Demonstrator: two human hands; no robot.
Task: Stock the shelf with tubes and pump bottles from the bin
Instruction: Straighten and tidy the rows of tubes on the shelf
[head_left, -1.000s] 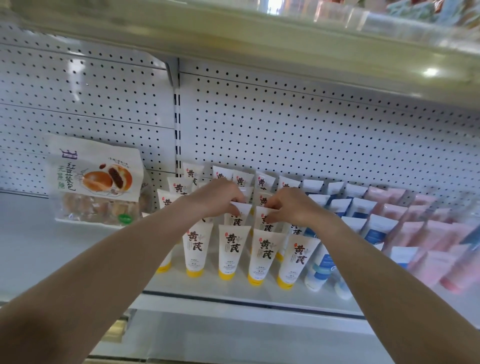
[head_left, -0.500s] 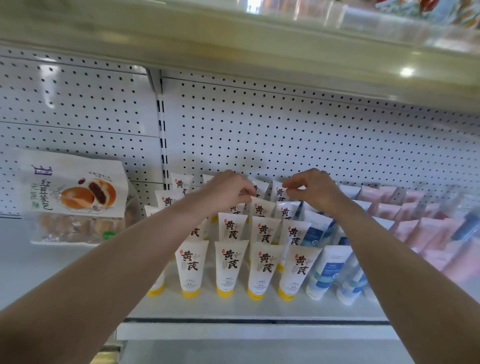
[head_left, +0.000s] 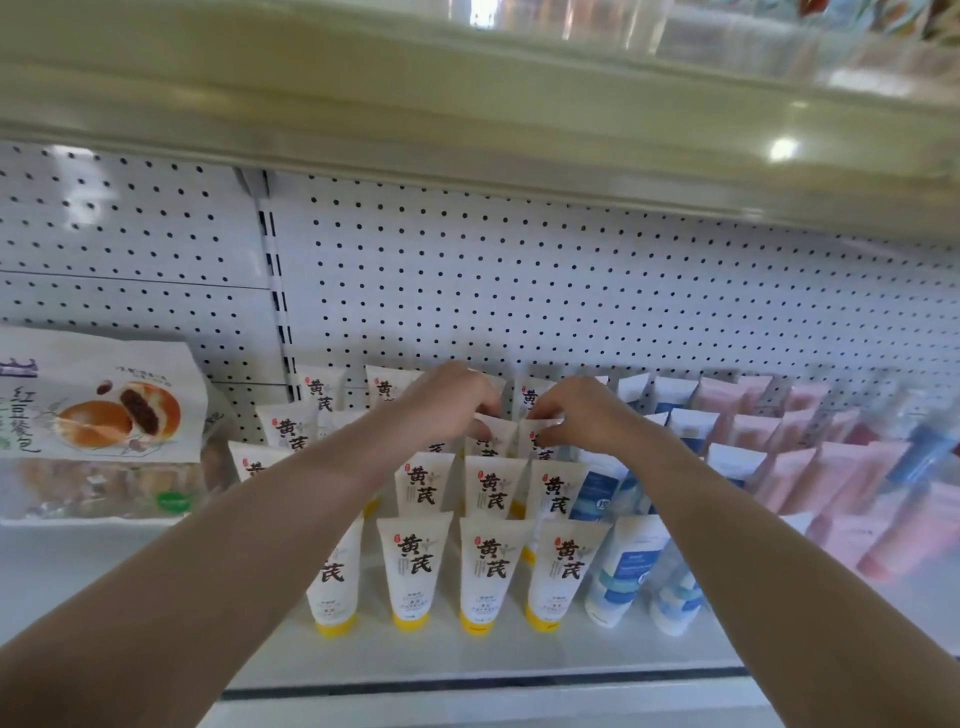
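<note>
Left hand (head_left: 447, 402): fingers pinched on top edge of a cream tube (head_left: 485, 441), third row back
Right hand (head_left: 582, 415): pinching the neighbouring cream tube's (head_left: 540, 441) top
Shelf (head_left: 467, 660): tubes stand cap-down in rows

Both forearms are bare from the bottom edge of the view up to the wrists, with no sleeve cuff showing. The left hand (head_left: 447, 402) and right hand (head_left: 582, 415) are bare, ungloved, with short nails.
</note>
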